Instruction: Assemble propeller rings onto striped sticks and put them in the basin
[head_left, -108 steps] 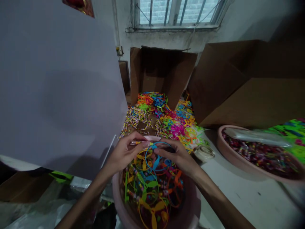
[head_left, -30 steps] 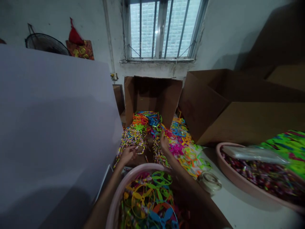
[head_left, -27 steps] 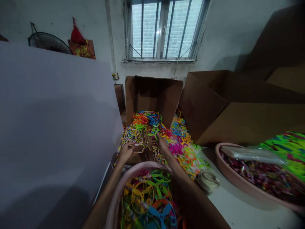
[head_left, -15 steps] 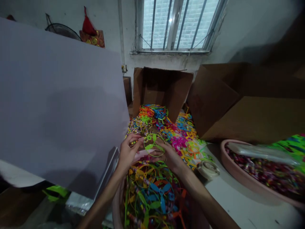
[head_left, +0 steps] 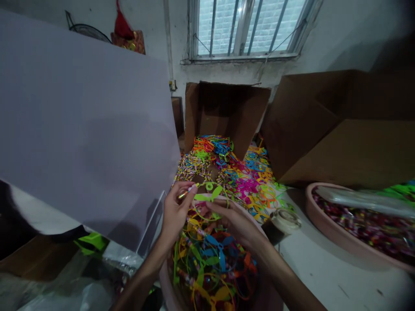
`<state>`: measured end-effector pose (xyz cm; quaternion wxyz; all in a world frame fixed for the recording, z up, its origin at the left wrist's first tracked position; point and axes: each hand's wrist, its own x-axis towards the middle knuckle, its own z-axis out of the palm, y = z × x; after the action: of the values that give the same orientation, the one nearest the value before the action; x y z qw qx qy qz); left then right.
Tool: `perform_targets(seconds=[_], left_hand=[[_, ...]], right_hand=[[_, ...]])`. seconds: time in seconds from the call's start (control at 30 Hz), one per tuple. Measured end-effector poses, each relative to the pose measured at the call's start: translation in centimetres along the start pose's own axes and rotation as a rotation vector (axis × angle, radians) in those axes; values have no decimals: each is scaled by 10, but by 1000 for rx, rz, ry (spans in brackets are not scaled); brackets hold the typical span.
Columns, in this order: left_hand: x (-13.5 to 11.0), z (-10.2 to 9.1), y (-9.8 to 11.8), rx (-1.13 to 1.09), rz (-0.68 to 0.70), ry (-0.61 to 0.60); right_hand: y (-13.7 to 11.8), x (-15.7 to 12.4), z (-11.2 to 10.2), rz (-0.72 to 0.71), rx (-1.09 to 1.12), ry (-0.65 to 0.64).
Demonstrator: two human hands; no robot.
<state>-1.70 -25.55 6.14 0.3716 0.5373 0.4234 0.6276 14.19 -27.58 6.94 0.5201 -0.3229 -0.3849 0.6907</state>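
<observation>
1. Left hand (head_left: 175,216) raised, wrist cocked, fingers curled and thumb pressed in a tight pinch.
2. Right hand (head_left: 230,224) reaches across, palm down, fingers loosely extended, just beside the left.
3. Left forearm (head_left: 141,276) and right forearm (head_left: 282,272), both bare, angle in from the lower corners and converge at centre.

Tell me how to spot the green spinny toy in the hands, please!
Find the pink tub of plastic propeller rings below the barred window. Just above it, the left hand and right hand hold a lime-green propeller toy. No other propeller is in the hands.
</observation>
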Motion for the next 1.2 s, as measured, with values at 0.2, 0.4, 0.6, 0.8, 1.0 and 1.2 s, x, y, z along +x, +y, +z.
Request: perform_targets(seconds=[0.2, 0.4, 0.6, 0.8, 1.0, 1.2], left_hand=[[-6, 2, 2, 36, 101, 114], [-45, 8, 10, 112, 49, -69], [-63, 16, 11, 153, 55, -59], [-67, 15, 10, 135, 51, -82], [-69, 16, 10, 135, 26, -136], [-70, 17, 15, 161, -34, -176]], right_hand=[[-4, -2, -1, 65, 17, -14], [-7, -3, 14, -80, 201, 194], [7, -16, 27, -72, 314, 195], [13, -21, 31, -112, 343, 253], [20, -21, 31, -138, 385, 260], [19, -25, 40, -236, 327, 342]])
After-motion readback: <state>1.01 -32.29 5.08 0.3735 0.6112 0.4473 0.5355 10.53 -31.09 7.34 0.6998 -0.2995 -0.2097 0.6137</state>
